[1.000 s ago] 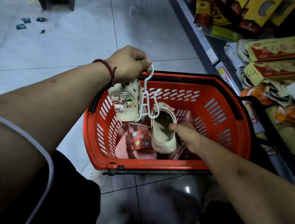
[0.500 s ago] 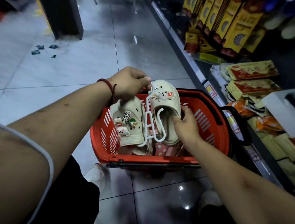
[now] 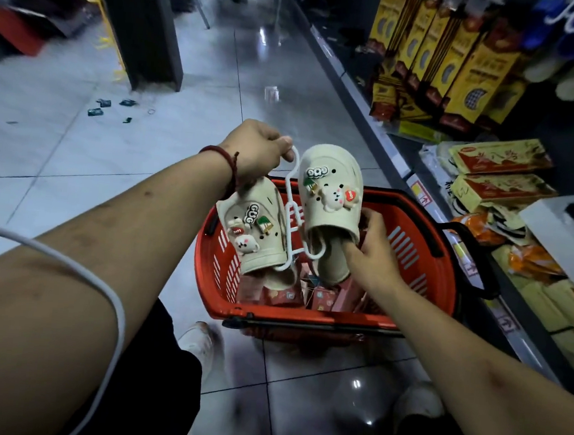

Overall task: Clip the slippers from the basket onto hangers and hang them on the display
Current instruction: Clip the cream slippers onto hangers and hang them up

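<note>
Up from the red slotted plastic basket (image 3: 423,262) below both hands, the second slipper (image 3: 328,200) sits higher than half a second ago. The right hand (image 3: 375,250) grips its heel opening, probably to feed it onto the thin white wire-like hanger (image 3: 292,214). The first slipper (image 3: 260,239), of cream foam, already hangs beneath the left hand (image 3: 257,146), which pinches the hook to steady it. Glossy charms (image 3: 332,193) stud the rounded toes.

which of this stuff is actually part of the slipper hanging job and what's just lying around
Job: left hand pinching white hanger; cream slipper hanging on it; second cream slipper in right hand; red basket; pink slippers inside.
Lying about: yellow packets; floor scraps; dark pillar.
</note>
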`<state>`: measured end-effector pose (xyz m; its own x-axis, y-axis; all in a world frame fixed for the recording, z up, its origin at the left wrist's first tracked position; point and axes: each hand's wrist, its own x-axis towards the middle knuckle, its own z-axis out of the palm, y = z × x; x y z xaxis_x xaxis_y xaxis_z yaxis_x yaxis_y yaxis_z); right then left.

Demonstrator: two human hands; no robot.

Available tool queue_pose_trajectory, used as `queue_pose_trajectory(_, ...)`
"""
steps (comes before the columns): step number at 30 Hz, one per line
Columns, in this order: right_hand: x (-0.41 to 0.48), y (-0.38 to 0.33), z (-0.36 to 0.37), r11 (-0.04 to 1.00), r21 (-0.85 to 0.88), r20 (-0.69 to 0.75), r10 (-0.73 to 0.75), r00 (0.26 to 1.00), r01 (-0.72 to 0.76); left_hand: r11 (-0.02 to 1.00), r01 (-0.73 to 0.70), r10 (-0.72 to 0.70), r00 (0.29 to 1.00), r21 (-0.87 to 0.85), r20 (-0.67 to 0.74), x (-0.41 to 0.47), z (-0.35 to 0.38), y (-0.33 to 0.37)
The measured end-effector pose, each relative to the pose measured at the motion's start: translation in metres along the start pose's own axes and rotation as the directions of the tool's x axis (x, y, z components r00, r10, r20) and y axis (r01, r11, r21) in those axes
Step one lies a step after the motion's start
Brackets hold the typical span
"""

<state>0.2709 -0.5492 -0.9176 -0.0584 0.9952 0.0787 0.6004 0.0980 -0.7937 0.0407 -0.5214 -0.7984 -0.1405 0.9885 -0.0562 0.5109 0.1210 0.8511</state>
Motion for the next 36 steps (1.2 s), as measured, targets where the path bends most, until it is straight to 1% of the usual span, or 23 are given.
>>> queue_pose_trajectory(2, -0.004, 0.0, 0.0, 0.996, -0.054, 0.028, -0.067, 0.997, 0.069, 0.999, -0.036, 0.037, 0.999, 0.029, -0.022, -0.002, -0.004, 0.002)
queue_pose_trajectory(5, -0.009, -0.002, 0.001, 0.987, -0.108, 0.079, -0.11, 0.991, 0.119, 0.996, -0.078, 0.08, 0.995, 0.051, -0.06, -0.005, -0.012, 0.004)
queue_pose_trajectory(11, -0.014, -0.012, 0.008, 0.983, -0.131, 0.138, -0.111, 0.984, 0.129, 0.976, -0.203, 0.208, 0.976, 0.079, -0.066, -0.02, -0.035, 0.017)
queue_pose_trajectory(14, -0.012, -0.023, 0.005, 0.978, -0.144, 0.205, -0.117, 0.972, 0.148, 0.962, -0.27, 0.272, 0.962, 0.044, -0.023, -0.029, -0.048, 0.022)
queue_pose_trajectory(16, -0.012, -0.032, -0.003, 0.983, -0.129, 0.248, -0.093, 0.964, 0.128, 0.956, -0.291, 0.291, 0.957, 0.026, 0.011, -0.034, -0.054, 0.022)
queue_pose_trajectory(17, -0.013, -0.039, -0.009, 0.988, -0.108, 0.228, -0.085, 0.97, 0.112, 0.958, -0.287, 0.287, 0.958, 0.025, 0.024, -0.036, -0.055, 0.022)
queue_pose_trajectory(18, -0.015, -0.045, -0.016, 0.991, -0.079, 0.168, -0.093, 0.981, 0.108, 0.96, -0.277, 0.276, 0.96, 0.027, 0.035, -0.037, -0.055, 0.023)
queue_pose_trajectory(19, -0.018, -0.055, -0.024, 0.988, -0.068, 0.076, -0.132, 0.988, 0.137, 0.962, -0.27, 0.268, 0.962, 0.036, 0.045, -0.038, -0.055, 0.025)
queue_pose_trajectory(20, -0.021, -0.064, -0.032, 0.978, -0.084, -0.013, -0.192, 0.981, 0.191, 0.962, -0.267, 0.264, 0.963, 0.055, 0.056, -0.039, -0.054, 0.029)
queue_pose_trajectory(21, -0.023, -0.073, -0.039, 0.962, -0.112, -0.066, -0.256, 0.964, 0.248, 0.959, -0.271, 0.266, 0.962, 0.084, 0.066, -0.041, -0.054, 0.035)
queue_pose_trajectory(22, -0.025, -0.082, -0.044, 0.949, -0.126, -0.072, -0.3, 0.951, 0.29, 0.953, -0.282, 0.275, 0.958, 0.114, 0.076, -0.043, -0.054, 0.042)
queue_pose_trajectory(23, -0.026, -0.091, -0.047, 0.942, -0.118, -0.044, -0.321, 0.946, 0.314, 0.945, -0.298, 0.288, 0.954, 0.137, 0.087, -0.045, -0.054, 0.05)
queue_pose_trajectory(25, -0.028, -0.106, -0.049, 0.936, -0.104, 0.037, -0.335, 0.942, 0.337, 0.93, -0.333, 0.32, 0.942, 0.156, 0.099, -0.051, -0.053, 0.071)
queue_pose_trajectory(27, -0.028, -0.116, -0.049, 0.935, -0.135, 0.059, -0.324, 0.944, 0.329, 0.917, -0.368, 0.355, 0.929, 0.155, 0.105, -0.056, -0.052, 0.093)
queue_pose_trajectory(28, -0.027, -0.119, -0.049, 0.938, -0.152, 0.045, -0.309, 0.95, 0.312, 0.911, -0.383, 0.37, 0.923, 0.153, 0.11, -0.059, -0.052, 0.103)
queue_pose_trajectory(31, -0.029, -0.127, -0.063, 0.94, -0.184, -0.079, -0.306, 0.949, 0.288, 0.894, -0.428, 0.411, 0.901, 0.134, 0.139, -0.07, -0.05, 0.134)
queue_pose_trajectory(33, -0.031, -0.133, -0.075, 0.942, -0.162, -0.121, -0.314, 0.942, 0.294, 0.89, -0.446, 0.429, 0.889, 0.097, 0.16, -0.077, -0.047, 0.152)
queue_pose_trajectory(36, -0.038, -0.142, -0.097, 0.956, -0.097, -0.156, -0.288, 0.945, 0.275, 0.872, -0.487, 0.471, 0.862, 0.051, 0.187, -0.092, -0.039, 0.18)
